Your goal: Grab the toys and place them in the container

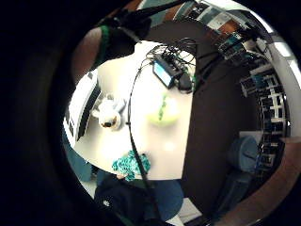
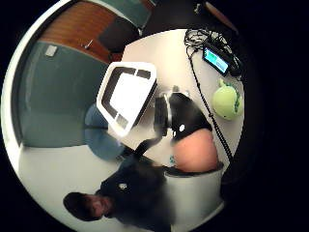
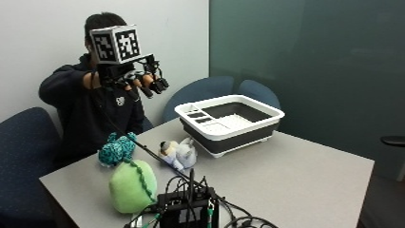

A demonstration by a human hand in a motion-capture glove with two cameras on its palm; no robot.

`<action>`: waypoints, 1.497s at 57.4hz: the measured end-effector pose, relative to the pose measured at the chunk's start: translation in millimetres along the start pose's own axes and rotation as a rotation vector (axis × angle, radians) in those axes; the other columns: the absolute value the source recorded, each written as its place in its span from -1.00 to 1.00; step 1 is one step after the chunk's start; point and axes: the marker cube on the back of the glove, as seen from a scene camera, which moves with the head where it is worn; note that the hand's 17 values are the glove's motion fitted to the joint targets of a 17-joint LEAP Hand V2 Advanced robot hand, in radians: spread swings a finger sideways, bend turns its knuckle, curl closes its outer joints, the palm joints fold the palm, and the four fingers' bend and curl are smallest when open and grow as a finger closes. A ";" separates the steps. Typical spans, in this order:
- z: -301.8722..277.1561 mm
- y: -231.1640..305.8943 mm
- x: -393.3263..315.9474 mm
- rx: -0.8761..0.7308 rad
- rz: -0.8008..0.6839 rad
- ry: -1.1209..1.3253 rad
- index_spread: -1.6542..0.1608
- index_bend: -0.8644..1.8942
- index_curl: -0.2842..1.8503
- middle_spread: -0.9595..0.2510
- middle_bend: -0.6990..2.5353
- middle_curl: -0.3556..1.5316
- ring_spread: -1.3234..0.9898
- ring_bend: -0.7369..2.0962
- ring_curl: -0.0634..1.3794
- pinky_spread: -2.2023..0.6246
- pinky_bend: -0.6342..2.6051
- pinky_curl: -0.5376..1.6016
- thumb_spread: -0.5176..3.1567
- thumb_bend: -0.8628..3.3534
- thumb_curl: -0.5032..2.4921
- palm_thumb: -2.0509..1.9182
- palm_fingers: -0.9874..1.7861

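- Hovering high above the bench (image 3: 303,175), the gloved right hand (image 3: 136,78) is raised in front of the person's chest, well apart from every toy; its fingers appear loosely curled and hold nothing.
- 3 toys lie on the bench: a teal spotted plush (image 3: 116,149) near the person's edge, a green plush (image 3: 131,185) just beside it toward the camera, and a small white plush (image 3: 179,153) between them and the container.
- The container (image 3: 253,107), a dark tub with a white rim, stands close beside the white plush and holds no toy that can be seen.
- Judgement: none of the 3 is stowed yet; the task looks to be at its start.
- Handling, judged by appearance: all 3 look soft, light and compressible, not fragile, with little risk of slipping.
- Suggested hold: close the hand round the body of each toy from above; the green plush is bulkiest and may need a wide spread.
- A cable runs across the bench between the toys and could snag a lift.
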 end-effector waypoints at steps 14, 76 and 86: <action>2.8 1.1 3.7 -0.026 0.030 0.091 0.58 -0.25 -0.60 0.55 -0.46 -0.50 0.11 -0.27 -0.78 0.56 -0.23 -0.29 -0.06 -0.53 -0.59 0.09 -0.17; 206.1 -31.1 115.2 0.012 0.175 -0.018 0.50 -0.25 -0.45 0.46 -0.35 -0.33 0.00 0.15 -0.46 0.41 0.04 -0.16 -0.06 -0.47 -0.36 0.38 0.25; 146.3 -43.3 86.9 0.043 0.093 -0.017 0.42 -0.09 -0.34 0.29 -0.18 -0.20 -0.14 0.25 -0.32 0.33 -0.02 -0.15 -0.25 -0.46 -0.26 0.44 0.42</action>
